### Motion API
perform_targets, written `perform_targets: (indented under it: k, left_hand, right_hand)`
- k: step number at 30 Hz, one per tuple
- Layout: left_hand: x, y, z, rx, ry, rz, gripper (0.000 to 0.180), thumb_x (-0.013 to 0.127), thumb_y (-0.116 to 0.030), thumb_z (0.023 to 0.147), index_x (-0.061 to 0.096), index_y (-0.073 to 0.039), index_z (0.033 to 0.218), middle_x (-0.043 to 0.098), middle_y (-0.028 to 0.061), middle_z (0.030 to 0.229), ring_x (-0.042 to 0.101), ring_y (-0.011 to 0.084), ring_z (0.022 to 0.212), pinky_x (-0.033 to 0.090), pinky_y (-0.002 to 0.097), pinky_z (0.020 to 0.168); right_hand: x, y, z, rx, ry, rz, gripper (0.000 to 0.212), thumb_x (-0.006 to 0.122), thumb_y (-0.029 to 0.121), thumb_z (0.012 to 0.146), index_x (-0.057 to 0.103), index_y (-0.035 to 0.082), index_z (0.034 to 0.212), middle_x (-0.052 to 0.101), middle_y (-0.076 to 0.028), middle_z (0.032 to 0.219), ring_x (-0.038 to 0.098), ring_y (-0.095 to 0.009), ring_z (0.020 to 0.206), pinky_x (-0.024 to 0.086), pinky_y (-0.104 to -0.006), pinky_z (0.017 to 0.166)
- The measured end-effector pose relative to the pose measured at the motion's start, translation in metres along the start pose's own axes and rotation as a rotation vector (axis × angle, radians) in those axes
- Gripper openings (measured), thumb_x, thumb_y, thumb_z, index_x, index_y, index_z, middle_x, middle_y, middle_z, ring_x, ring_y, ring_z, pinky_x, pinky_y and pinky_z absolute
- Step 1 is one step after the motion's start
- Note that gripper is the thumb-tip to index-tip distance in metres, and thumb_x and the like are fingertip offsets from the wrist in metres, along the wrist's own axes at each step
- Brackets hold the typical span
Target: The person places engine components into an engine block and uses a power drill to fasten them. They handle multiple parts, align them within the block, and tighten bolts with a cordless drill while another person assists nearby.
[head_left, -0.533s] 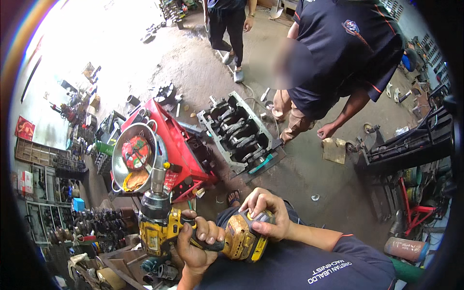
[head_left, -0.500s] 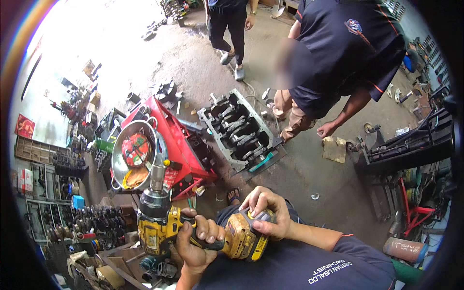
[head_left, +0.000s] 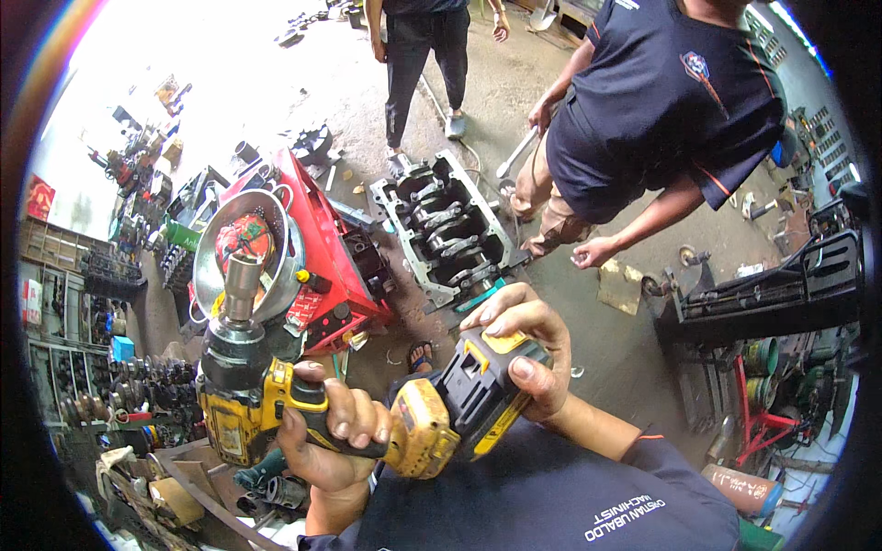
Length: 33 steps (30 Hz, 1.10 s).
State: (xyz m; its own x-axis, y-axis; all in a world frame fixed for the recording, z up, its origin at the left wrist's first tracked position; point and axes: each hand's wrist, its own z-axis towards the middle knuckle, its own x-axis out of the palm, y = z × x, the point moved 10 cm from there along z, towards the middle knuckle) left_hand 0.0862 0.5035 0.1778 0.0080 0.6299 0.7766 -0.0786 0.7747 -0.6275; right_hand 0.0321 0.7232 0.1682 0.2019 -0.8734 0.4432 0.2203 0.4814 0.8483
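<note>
The left hand (head_left: 326, 450) wraps its fingers and thumb round the grip of a yellow-and-black power tool (head_left: 243, 413), while the right hand (head_left: 528, 344) pinches a battery pack (head_left: 487, 386) between thumb and fingers, rails facing up. Both are held in the air, on the person's side of the red cart's (head_left: 312, 211) near edge. The step seems to centre on pack and handle foot (head_left: 423, 430); done well, it wants the rails square to the foot, a straight slide rather than a twist, and the index finger clear of the trigger.

The trigger is hidden, and whether pack and foot touch is hard to tell. The socket (head_left: 243, 285) covers part of the metal bowl (head_left: 209, 262) at the cart's left edge. Beyond the cart's right edge, an engine block (head_left: 480, 204) lies on the floor; the upper frame cuts off the standing person (head_left: 427, 55).
</note>
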Motion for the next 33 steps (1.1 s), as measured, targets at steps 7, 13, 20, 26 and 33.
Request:
perform_targets:
  k: [7,13,20,26,33]
  left_hand:
    - [0.023,0.007,0.009,0.003,-0.002,-0.098,0.056,0.053,-0.053,0.103,0.049,-0.012,0.141,0.044,-0.0016,0.07,0.046,0.013,0.055,0.048,0.0354,0.057]
    - [0.018,-0.008,0.03,0.09,-0.069,-0.137,0.067,0.053,-0.059,0.1,0.048,-0.007,0.141,0.045,-0.001,0.069,0.044,0.0138,0.049,0.046,0.035,0.049]
    - [0.033,-0.032,0.034,0.127,0.315,0.119,0.064,0.069,-0.052,0.096,0.044,-0.006,0.131,0.05,0.0012,0.069,0.048,0.0137,0.048,0.048,0.0319,0.047]
    - [0.009,-0.035,0.048,0.043,0.412,0.142,0.039,0.066,-0.039,0.1,0.049,-0.007,0.114,0.048,0.0019,0.067,0.048,0.0143,0.048,0.049,0.0344,0.052]
    - [-0.092,-0.006,0.072,-0.144,0.371,0.684,0.071,0.071,-0.053,0.095,0.05,-0.002,0.14,0.06,0.0103,0.085,0.061,0.0267,0.077,0.053,0.0431,0.076]
  right_hand:
    - [0.025,0.019,0.002,-0.081,0.173,-0.192,0.047,0.07,0.037,0.087,0.074,0.002,0.119,0.065,-0.02,0.122,0.062,-0.028,0.113,0.047,-0.0425,0.1]
    - [0.045,0.02,0.001,-0.272,0.18,-0.211,0.057,0.064,0.04,0.092,0.066,0.0,0.133,0.058,-0.033,0.139,0.061,-0.036,0.12,0.047,-0.0486,0.105]
    - [0.064,-0.003,-0.009,-0.221,0.376,-0.345,0.059,0.075,0.029,0.085,0.066,0.008,0.139,0.055,-0.025,0.147,0.059,-0.038,0.124,0.045,-0.0474,0.105]
    - [0.073,-0.024,-0.005,-0.215,0.354,-0.4,0.068,0.075,0.038,0.084,0.062,0.007,0.143,0.053,-0.023,0.149,0.056,-0.038,0.131,0.043,-0.0486,0.107]
    - [0.061,-0.046,0.018,-0.036,0.038,-0.376,0.105,0.087,0.044,0.08,0.033,0.0,0.159,0.049,-0.022,0.153,0.052,-0.036,0.138,0.039,-0.0469,0.115]
